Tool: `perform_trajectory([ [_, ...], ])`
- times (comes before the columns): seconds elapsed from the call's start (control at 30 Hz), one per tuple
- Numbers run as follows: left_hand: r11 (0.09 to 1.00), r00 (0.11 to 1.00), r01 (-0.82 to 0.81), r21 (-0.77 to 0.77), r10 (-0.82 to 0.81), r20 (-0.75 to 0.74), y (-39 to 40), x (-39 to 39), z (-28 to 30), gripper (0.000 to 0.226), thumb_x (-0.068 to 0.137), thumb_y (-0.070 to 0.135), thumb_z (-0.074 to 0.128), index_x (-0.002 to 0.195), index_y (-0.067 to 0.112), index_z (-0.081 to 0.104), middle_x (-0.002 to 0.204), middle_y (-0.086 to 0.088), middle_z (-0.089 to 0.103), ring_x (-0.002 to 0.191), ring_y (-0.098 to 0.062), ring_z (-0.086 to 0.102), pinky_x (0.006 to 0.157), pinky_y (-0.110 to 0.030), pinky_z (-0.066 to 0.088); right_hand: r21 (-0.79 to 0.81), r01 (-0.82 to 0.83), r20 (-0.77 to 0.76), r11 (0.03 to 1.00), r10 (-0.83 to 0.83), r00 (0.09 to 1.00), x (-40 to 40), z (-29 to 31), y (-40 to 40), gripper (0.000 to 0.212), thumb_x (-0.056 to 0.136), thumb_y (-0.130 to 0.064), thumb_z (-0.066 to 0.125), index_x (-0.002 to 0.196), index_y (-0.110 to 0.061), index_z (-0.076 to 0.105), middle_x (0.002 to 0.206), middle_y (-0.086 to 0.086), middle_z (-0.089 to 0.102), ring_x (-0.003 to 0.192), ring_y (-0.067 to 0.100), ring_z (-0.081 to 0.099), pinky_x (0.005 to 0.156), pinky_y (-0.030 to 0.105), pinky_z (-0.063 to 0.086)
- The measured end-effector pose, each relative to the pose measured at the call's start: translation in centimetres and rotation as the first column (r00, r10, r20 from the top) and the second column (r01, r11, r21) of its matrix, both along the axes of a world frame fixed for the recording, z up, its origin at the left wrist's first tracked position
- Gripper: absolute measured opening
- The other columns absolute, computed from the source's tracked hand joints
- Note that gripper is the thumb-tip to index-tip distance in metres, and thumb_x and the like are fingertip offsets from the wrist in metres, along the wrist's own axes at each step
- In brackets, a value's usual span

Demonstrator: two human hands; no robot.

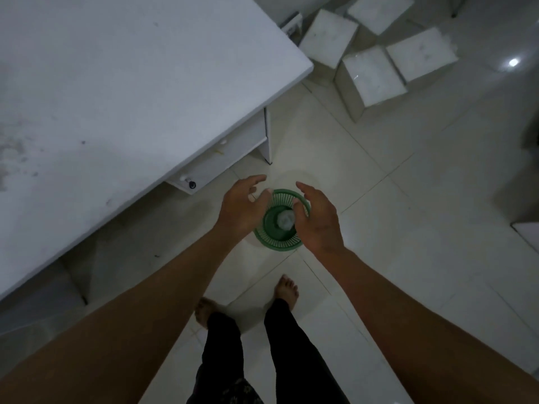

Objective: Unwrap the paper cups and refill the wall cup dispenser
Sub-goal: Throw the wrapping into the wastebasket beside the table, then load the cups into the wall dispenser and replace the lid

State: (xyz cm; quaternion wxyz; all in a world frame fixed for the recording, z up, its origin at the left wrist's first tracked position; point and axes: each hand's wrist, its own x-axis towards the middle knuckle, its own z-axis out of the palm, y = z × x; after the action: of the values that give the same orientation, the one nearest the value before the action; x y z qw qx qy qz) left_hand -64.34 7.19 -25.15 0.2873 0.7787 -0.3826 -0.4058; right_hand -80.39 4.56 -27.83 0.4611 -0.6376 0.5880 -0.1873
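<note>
A green slatted waste basket (277, 240) stands on the tiled floor below me. A crumpled clear wrapper (285, 221) lies at its bottom. My left hand (240, 207) hovers over the basket's left rim, fingers spread and holding nothing. My right hand (318, 220) hovers over its right rim, also with fingers apart and nothing in it. No paper cups and no wall dispenser are in view.
A white desk (116, 97) fills the left, with a drawer unit (221, 158) under its corner close to the basket. Several white boxes (373, 74) sit on the floor at the back right. My bare feet (287, 288) stand just behind the basket.
</note>
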Motion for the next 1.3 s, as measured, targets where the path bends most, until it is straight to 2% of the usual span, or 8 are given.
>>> perform_trajectory([
  [0.17,0.983,0.984,-0.018,-0.184,0.050,0.168,1.4,5.0,6.5,0.036,0.096,0.032,0.063,0.131,0.023,0.061,0.133,0.004,0.061,0.112,-0.005,0.057,0.095,-0.024,0.047,-0.142,-0.147,0.028,0.979,0.152,0.988,4.9,6.2,-0.4,0.041,0.102,-0.029,0.048,0.143,-0.023,0.048,0.142,-0.001,0.053,0.130,0.013,0.047,0.109,0.027,0.036],
  [0.33,0.940,0.932,-0.031,-0.340,0.150,0.329,5.3,11.3,12.4,0.034,0.094,0.029,0.067,0.126,0.019,0.066,0.129,0.003,0.065,0.115,-0.012,0.060,0.099,-0.033,0.051,-0.272,-0.263,0.051,0.926,0.286,0.957,10.9,11.8,0.4,0.041,0.101,-0.033,0.047,0.142,-0.028,0.047,0.145,-0.005,0.052,0.132,0.010,0.046,0.109,0.028,0.038],
  [0.5,0.899,0.813,0.009,-0.437,0.248,0.527,10.5,18.1,17.2,0.031,0.095,0.029,0.065,0.123,0.017,0.067,0.128,-0.001,0.066,0.119,-0.017,0.060,0.104,-0.032,0.047,-0.437,-0.368,-0.003,0.821,0.408,0.913,18.3,16.5,2.5,0.041,0.101,-0.035,0.048,0.141,-0.024,0.050,0.143,-0.005,0.054,0.132,0.011,0.046,0.107,0.023,0.034],
  [0.6,0.882,0.724,-0.002,-0.472,0.327,0.608,14.1,22.8,19.5,0.032,0.094,0.031,0.065,0.123,0.018,0.067,0.131,-0.002,0.064,0.123,-0.020,0.058,0.103,-0.029,0.044,-0.529,-0.393,-0.009,0.752,0.458,0.889,23.6,18.7,4.6,0.041,0.100,-0.034,0.050,0.139,-0.022,0.052,0.140,-0.004,0.057,0.129,0.013,0.050,0.107,0.028,0.041],
  [0.7,0.837,0.648,0.001,-0.547,0.416,0.638,17.1,27.1,21.6,0.031,0.094,0.030,0.065,0.121,0.015,0.068,0.129,-0.005,0.065,0.120,-0.023,0.059,0.100,-0.036,0.050,-0.560,-0.415,-0.001,0.717,0.500,0.866,28.4,20.2,6.6,0.041,0.100,-0.036,0.050,0.139,-0.024,0.052,0.139,-0.006,0.056,0.129,0.011,0.051,0.106,0.030,0.043],
  [0.93,0.736,0.561,-0.082,-0.672,0.591,0.580,23.6,34.8,24.0,0.035,0.093,0.030,0.062,0.122,0.011,0.065,0.130,-0.008,0.062,0.121,-0.026,0.057,0.097,-0.037,0.051,-0.563,-0.478,0.036,0.675,0.597,0.801,37.5,23.0,11.4,0.042,0.100,-0.037,0.052,0.140,-0.025,0.051,0.140,-0.006,0.054,0.131,0.011,0.049,0.107,0.026,0.040],
  [1.07,0.717,0.578,-0.205,-0.666,0.637,0.509,25.4,38.9,23.5,0.040,0.096,0.034,0.061,0.129,0.012,0.061,0.134,-0.006,0.058,0.126,-0.022,0.053,0.101,-0.039,0.050,-0.462,-0.522,0.076,0.717,0.618,0.782,42.1,23.3,13.2,0.049,0.098,-0.044,0.053,0.144,-0.027,0.046,0.145,-0.005,0.050,0.133,0.010,0.046,0.107,0.025,0.037],
  [1.3,0.653,0.697,-0.536,-0.535,0.700,0.156,23.6,43.9,21.3,0.061,0.095,0.055,0.052,0.146,0.023,0.043,0.148,0.001,0.045,0.134,-0.014,0.047,0.109,-0.041,0.044,-0.182,-0.664,0.053,0.725,0.682,0.730,48.7,20.4,12.3,0.079,0.089,-0.058,0.059,0.154,-0.035,0.020,0.160,-0.006,0.030,0.144,0.015,0.034,0.116,0.046,0.034],
])
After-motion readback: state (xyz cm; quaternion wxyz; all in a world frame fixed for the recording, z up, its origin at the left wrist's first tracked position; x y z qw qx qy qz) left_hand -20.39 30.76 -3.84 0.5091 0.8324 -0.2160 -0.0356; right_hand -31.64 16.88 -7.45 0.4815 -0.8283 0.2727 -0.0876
